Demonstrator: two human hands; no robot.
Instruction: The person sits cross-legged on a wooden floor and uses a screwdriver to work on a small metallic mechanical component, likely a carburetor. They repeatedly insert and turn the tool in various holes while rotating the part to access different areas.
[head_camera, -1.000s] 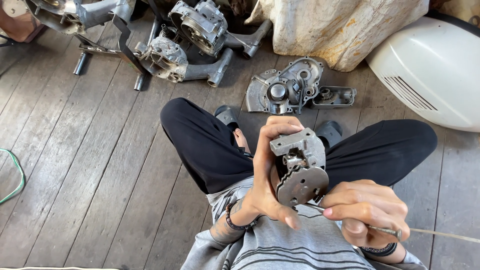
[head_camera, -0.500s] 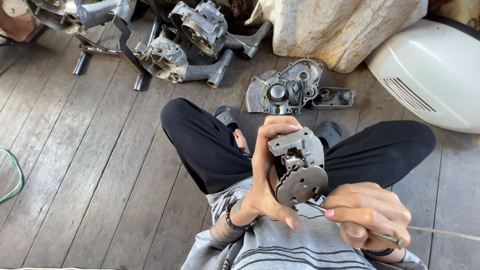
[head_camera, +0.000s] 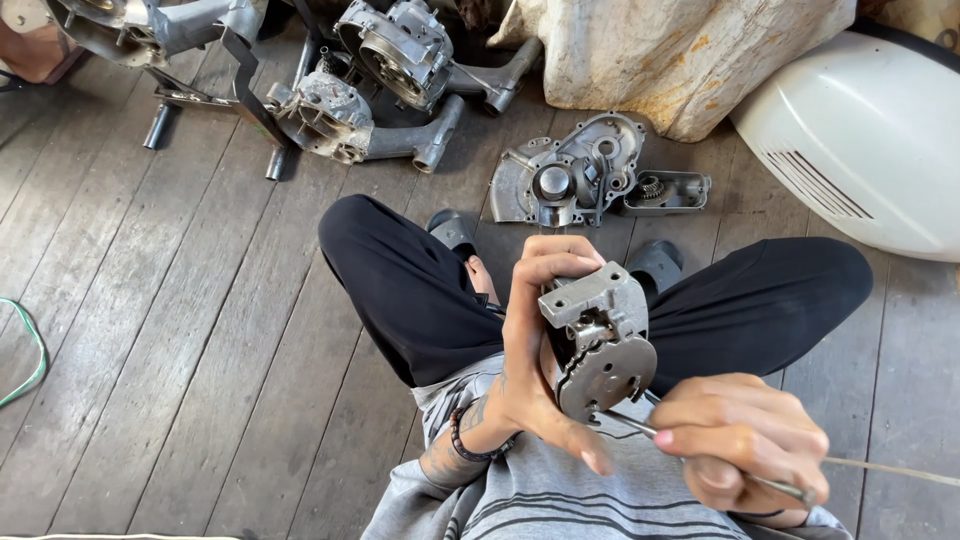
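On the wooden floor (head_camera: 200, 330) lay an open engine casing (head_camera: 575, 180) containing gears. The left hand (head_camera: 535, 360) gripped a metal housing (head_camera: 598, 340); right hand (head_camera: 740, 440) fingers pinched a thin rod (head_camera: 640, 428).

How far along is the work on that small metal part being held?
Done: engine casings and a cover plate lie stripped on the plank floor. In hand: left hand grips a grey metal assembly; right hand probes its lower edge with a thin rod. Left: cannot tell.
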